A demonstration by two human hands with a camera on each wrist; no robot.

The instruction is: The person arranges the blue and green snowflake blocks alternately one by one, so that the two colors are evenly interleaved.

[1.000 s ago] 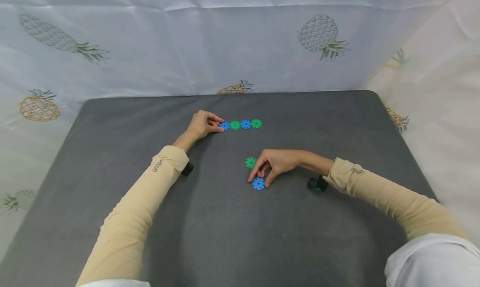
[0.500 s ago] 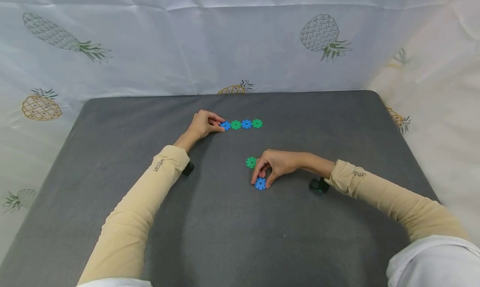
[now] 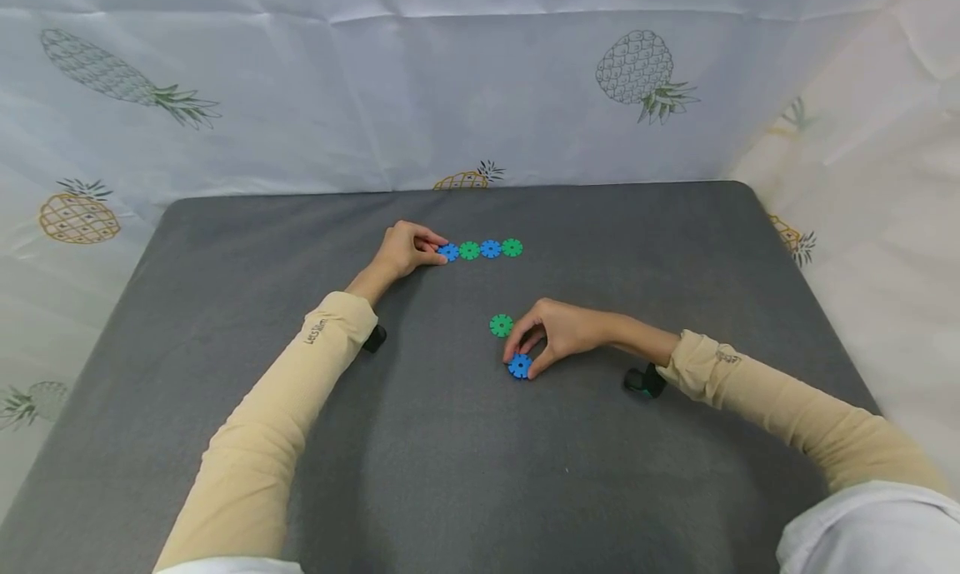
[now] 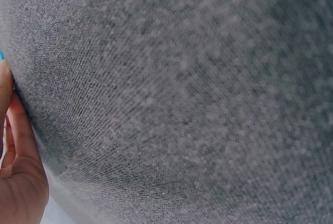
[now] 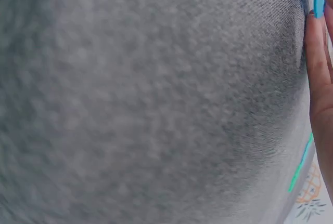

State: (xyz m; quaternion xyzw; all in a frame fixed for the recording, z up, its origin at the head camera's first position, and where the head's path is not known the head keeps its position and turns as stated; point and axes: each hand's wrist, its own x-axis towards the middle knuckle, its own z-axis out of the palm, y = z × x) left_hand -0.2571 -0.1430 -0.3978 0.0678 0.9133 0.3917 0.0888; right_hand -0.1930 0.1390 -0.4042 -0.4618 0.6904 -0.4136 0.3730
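Observation:
Four-ended wording aside, a row of flat, notched plastic discs lies near the back of the table: a blue disc (image 3: 449, 252) at its left end, then a green disc (image 3: 469, 250), another blue disc (image 3: 491, 248) and a green disc (image 3: 512, 247). With thumb and fingers, my left hand (image 3: 403, 247) pinches the row's left blue disc. Closer to me, my right hand (image 3: 562, 332) pinches a separate blue disc (image 3: 519, 366) by its edges; the right wrist view shows that disc (image 5: 318, 4) edge-on between fingertips. Just behind it lies a loose green disc (image 3: 501, 326).
Dark grey cloth covers the table (image 3: 465, 474). Behind it hangs a white curtain (image 3: 480, 82) printed with pineapples. A black wrist camera (image 3: 643, 381) sits under the right forearm.
The right fingers have shifted slightly around the separate blue disc, which has moved a little to the right. My left hand and the row stay in place.

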